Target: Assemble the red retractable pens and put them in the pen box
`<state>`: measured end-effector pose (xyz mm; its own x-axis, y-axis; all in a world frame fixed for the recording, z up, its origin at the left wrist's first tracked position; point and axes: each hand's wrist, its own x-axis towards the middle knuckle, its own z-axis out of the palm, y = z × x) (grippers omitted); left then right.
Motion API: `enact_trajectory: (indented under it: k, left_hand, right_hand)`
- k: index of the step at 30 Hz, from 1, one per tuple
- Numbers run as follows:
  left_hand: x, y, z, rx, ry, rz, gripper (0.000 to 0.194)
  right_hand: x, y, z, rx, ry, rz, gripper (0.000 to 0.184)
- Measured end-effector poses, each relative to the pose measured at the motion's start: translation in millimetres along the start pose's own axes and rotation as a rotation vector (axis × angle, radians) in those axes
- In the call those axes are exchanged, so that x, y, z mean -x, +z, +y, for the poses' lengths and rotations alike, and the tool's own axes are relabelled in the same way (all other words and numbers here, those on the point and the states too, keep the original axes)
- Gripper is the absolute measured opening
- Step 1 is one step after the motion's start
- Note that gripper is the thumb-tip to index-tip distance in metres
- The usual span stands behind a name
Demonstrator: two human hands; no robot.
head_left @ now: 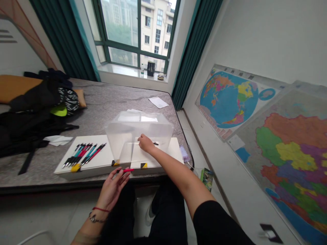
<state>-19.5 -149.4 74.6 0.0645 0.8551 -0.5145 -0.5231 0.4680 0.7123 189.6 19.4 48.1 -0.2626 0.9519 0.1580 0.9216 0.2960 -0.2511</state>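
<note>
My left hand (116, 185) is in front of the board's near edge, its fingers closed on a red pen barrel (129, 169). My right hand (146, 143) reaches into the translucent plastic box (163, 131). Its fingers are curled together, and whatever they may pinch is too small to make out. Just right of those knuckles lies a small dark pen part (155, 143). Several red, teal and black pens (84, 154) lie side by side on the left part of the white board (102, 141).
Yellow-and-black tape pieces (144, 165) mark the board's front edge. Dark clothing and bags (38, 105) cover the left of the grey marbled bed surface (102, 98). A white paper (158, 102) lies behind the box. Maps (230, 98) hang on the right wall.
</note>
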Motion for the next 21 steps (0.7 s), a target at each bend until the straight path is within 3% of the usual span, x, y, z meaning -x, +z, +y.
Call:
enact_trajectory:
  k: [5, 8, 12, 18, 21]
  left_hand:
    - [-5, 1.2, 1, 0.013, 0.008, -0.023, 0.02]
    - [-16, 10.2, 1, -0.103, 0.074, -0.083, 0.031]
    - [-52, 32.6, 5, -0.445, 0.262, -0.138, 0.044]
    - [-112, 75.0, 14, -1.181, 0.552, -0.056, 0.034]
    - [-131, 96.6, 14, -1.37, 0.645, -0.074, 0.03]
  right_hand:
    - [25, 8, 12, -0.289, 0.19, 0.11, 0.023]
    - [41, 12, 18, -0.347, 0.269, 0.169, 0.02]
    - [54, 18, 17, -0.403, 0.346, 0.191, 0.016]
    - [67, 21, 15, -0.584, 0.504, 0.235, 0.021]
    - [71, 21, 16, -0.667, 0.537, 0.247, 0.023]
